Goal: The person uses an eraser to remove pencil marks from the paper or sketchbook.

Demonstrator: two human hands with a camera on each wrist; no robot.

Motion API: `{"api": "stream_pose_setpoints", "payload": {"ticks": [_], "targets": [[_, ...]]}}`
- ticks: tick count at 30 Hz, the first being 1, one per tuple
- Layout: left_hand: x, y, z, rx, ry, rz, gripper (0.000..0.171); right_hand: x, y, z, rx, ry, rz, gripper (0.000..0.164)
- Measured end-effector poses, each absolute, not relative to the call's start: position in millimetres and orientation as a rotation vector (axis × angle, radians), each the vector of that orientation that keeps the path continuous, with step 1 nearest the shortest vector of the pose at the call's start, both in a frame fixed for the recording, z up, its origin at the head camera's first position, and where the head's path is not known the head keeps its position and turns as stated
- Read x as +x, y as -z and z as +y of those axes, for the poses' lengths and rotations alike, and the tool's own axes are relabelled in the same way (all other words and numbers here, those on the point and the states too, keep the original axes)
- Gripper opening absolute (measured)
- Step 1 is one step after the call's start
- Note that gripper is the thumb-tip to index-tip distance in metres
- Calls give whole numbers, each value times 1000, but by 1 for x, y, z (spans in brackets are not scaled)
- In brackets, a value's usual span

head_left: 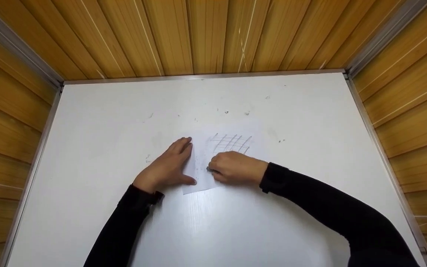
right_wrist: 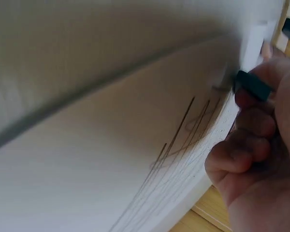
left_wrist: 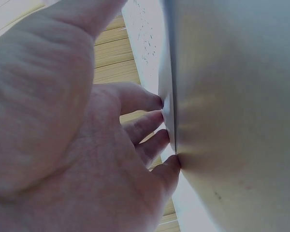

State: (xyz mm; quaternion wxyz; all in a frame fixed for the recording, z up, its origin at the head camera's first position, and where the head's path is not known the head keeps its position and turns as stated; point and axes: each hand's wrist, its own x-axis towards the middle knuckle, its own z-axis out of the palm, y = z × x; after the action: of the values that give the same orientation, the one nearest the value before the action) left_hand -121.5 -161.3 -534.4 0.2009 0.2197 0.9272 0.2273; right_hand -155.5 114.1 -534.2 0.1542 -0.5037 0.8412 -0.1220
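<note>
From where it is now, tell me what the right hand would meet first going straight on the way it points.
The right hand points across the paper at the left hand, probably meeting that first; exact heights are hard to judge.

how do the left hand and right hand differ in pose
The left hand has its fingers extended and thumb spread apart, while the right hand has its fingers curled.
The left hand grips nothing and touches the paper near its left edge; the right hand pinches a small green block over the sheet.
Both come out of black sleeves.
</note>
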Motion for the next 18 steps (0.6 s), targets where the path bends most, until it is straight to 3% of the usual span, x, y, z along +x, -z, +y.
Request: {"api": "stream_pose_setpoints", "payload": {"ticks": [7, 14, 18], "targets": [[-121, 537, -159, 582, -634, 2571, 127, -185, 536, 129, -1213, 351, 2631, 22], [-121, 535, -160, 636, -629, 2583, 125, -154, 532, 120, -1429, 350, 2396, 16], [-122, 535, -161, 635, -622, 2593, 125, -157, 529, 118, -1439, 330, 2409, 17]]}}
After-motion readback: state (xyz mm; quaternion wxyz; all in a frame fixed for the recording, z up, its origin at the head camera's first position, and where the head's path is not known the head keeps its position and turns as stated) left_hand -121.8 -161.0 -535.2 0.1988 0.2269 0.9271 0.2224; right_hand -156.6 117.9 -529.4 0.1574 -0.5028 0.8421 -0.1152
